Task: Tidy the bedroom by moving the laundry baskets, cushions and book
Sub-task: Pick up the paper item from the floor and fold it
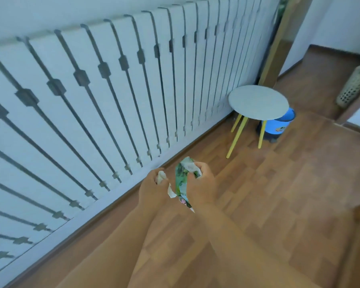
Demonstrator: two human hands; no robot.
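Observation:
Both my hands are held out over the wooden floor (279, 194), close together. My right hand (202, 183) grips a crumpled green patterned wrapper (182, 179), whose loose end hangs below the fingers. My left hand (154, 188) is curled around a small crumpled white scrap (161, 177); a white strip (171, 192) dangles between the two hands. A perforated beige laundry basket (355, 88) stands at the far right edge, partly cut off by a door frame. No cushions or book are in sight.
A white slatted wardrobe front (92, 100) with dark handles fills the left. A round grey side table (258, 104) on yellow legs stands by its far corner, with a blue bin (279, 125) tucked under it. A doorway opens at the back right.

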